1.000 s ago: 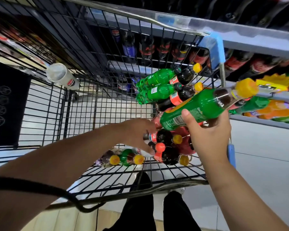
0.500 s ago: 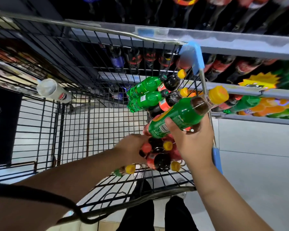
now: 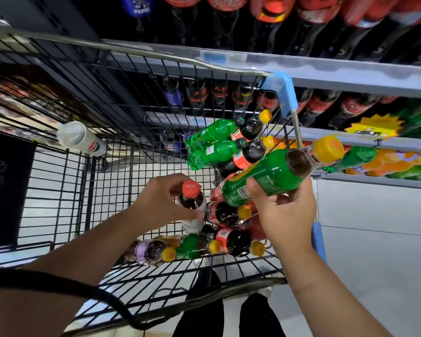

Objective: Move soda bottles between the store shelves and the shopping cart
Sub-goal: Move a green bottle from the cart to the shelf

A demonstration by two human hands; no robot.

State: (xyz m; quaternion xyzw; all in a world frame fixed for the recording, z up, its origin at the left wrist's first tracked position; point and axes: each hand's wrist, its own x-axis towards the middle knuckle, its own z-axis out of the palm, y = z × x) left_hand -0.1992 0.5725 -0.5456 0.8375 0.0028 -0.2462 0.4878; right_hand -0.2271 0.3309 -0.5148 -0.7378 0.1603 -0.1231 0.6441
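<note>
My right hand [image 3: 283, 212] grips a green-labelled bottle with a yellow cap [image 3: 275, 175], held tilted above the black wire shopping cart [image 3: 66, 181]. My left hand [image 3: 161, 203] holds a dark cola bottle with a red cap [image 3: 192, 205] upright, just above the pile of bottles in the cart. Several more bottles lie in the cart: two green ones [image 3: 216, 142] at the far side, dark ones with yellow caps [image 3: 231, 239] near me.
Store shelves [image 3: 350, 76] stand behind and right of the cart, stocked with dark cola bottles [image 3: 272, 8] above and orange and green bottles [image 3: 384, 164] lower right. A white-capped bottle [image 3: 80, 139] sits on the cart's left wall. My legs stand below the cart handle [image 3: 204, 295].
My left hand reached into the pile and has lifted out the red-capped cola bottle. The right hand kept its green-labelled bottle, shifting a little with the view.
</note>
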